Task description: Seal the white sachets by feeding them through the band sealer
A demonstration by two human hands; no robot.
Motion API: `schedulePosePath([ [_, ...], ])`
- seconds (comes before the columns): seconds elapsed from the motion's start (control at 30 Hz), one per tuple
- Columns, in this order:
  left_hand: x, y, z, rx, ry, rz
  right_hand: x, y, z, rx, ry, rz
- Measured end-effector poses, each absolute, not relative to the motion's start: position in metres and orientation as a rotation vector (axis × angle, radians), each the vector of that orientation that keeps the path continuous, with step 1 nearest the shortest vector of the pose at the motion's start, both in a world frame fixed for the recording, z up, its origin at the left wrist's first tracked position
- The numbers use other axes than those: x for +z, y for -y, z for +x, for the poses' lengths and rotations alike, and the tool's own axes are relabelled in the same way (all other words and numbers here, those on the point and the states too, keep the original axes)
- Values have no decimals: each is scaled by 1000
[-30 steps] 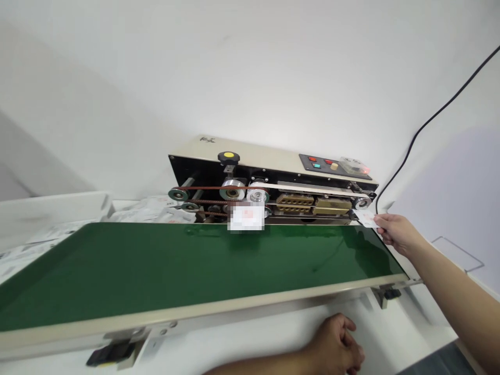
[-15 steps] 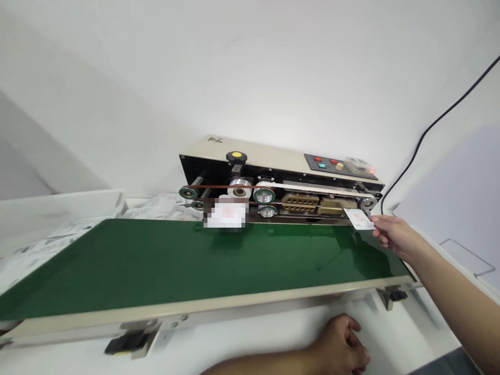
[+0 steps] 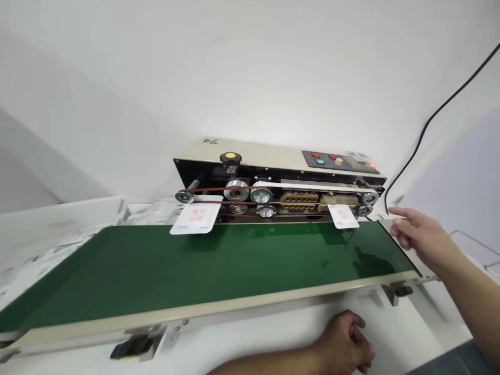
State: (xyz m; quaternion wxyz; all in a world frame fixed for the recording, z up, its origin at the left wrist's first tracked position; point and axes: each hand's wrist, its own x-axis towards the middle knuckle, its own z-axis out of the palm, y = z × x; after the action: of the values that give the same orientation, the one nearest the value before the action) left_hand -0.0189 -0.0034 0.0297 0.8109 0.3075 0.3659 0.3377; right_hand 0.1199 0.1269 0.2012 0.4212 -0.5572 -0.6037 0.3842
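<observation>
White packet (image 3: pixel 344 216) at the right-hand end of the belt machine (image 3: pixel 269 154)

Position: upper edge at the machine's bands, free end overhanging the green belt (image 3: pixel 250 271); the visible length slants forward and slightly right. Full long axis uncertain, top hidden.
Right hand (image 3: pixel 424 235): the nearer one; packet lies to its left, just beyond the fingertips, not touching. Forefinger stretched out, thumb apart from it, nothing between.
Left hand (image 3: pixel 346 341): below the belt's front edge, fingers loosely bent and spread, nothing seen in them.
Second packet (image 3: pixel 196 216): same pattern, at the machine's left end.
Markings: red block characters and fine dark print on both packets, illegible from where I stand; dark scrawl on the casing top, unreadable. Control panel (image 3: pixel 326 162): red and teal buttons, no lettering made out. No brand readable.
Beyond, left: white bin (image 3: pixel 97 207) with printed packets.
</observation>
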Motion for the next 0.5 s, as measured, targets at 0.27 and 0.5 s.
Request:
schedulePosePath([
  [0.27,25,7,-22,746,-784,735,212,-143,266,296,953,-1714],
  [0.5,26,5,-24,719,-834,720,146,-143,364,449,873,-2160],
])
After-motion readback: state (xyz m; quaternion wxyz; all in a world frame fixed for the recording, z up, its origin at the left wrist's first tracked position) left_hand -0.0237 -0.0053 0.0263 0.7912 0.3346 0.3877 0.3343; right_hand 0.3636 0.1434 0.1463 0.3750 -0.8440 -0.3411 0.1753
